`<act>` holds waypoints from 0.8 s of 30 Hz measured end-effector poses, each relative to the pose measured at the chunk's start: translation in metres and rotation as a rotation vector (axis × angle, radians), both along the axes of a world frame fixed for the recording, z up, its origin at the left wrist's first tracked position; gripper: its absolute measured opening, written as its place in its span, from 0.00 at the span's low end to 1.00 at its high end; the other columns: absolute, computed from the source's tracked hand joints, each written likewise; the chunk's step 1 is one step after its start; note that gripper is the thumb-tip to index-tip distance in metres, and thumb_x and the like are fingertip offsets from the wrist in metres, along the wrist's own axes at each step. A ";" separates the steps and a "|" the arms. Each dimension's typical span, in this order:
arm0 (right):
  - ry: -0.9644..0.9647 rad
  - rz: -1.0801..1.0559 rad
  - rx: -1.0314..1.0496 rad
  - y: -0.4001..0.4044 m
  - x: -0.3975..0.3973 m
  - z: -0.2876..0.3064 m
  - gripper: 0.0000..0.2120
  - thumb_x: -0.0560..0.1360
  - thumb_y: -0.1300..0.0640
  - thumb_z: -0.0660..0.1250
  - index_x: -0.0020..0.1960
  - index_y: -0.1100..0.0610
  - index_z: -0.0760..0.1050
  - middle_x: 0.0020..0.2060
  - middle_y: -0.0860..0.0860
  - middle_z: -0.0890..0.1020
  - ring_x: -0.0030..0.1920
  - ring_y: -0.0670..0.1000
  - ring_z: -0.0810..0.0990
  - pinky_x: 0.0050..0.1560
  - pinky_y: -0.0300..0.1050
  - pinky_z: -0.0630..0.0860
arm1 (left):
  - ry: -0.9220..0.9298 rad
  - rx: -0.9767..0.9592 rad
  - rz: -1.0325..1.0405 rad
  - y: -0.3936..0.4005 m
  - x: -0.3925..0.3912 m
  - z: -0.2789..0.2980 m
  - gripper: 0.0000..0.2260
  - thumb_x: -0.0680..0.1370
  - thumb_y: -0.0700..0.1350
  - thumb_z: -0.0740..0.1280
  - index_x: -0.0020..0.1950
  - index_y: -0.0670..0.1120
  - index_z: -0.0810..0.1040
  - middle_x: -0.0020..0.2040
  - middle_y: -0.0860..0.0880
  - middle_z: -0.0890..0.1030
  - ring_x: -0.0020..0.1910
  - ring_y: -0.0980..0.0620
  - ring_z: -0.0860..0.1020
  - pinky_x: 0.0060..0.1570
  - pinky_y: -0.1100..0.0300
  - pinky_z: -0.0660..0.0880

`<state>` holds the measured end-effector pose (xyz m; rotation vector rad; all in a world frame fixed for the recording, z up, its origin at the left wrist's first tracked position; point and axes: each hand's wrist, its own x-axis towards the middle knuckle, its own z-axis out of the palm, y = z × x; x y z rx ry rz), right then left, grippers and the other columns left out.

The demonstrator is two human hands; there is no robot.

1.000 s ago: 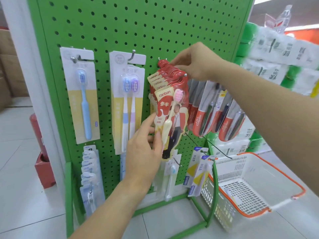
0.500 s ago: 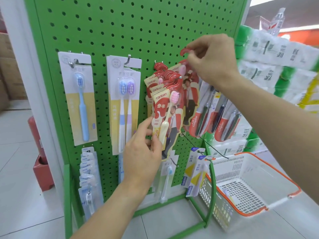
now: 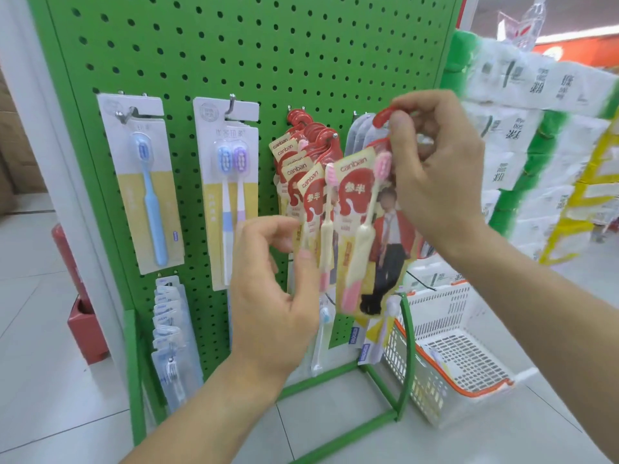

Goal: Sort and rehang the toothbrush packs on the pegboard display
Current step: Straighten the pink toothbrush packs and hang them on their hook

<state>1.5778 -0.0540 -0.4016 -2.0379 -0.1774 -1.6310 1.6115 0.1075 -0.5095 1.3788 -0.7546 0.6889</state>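
Note:
A green pegboard carries toothbrush packs on hooks. A bunch of red canban packs hangs from a peg at the middle. My left hand pinches the lower left edge of that bunch between thumb and fingers. My right hand pinches the red hanger tab of one separate canban pack, which is off the peg and hangs in front of the board, to the right of the bunch. A single blue toothbrush pack and a twin blue-and-purple pack hang to the left.
Pale packs hang low on the left. A white basket with an orange rim stands on the floor at the right of the green frame. Stacked tissue packs fill the right side. A red object sits on the floor, left.
My right hand has drawn one red pack off the peg and brought it forward and to the right. My left hand stays on the hanging bunch.

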 end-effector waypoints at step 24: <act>0.867 0.355 0.371 0.006 -0.031 -0.167 0.04 0.83 0.56 0.65 0.53 0.48 0.76 0.34 0.54 0.83 0.27 0.45 0.75 0.28 0.40 0.73 | 0.860 0.649 -0.684 0.023 0.004 -0.061 0.05 0.82 0.40 0.66 0.54 0.39 0.79 0.44 0.37 0.86 0.40 0.40 0.84 0.38 0.54 0.83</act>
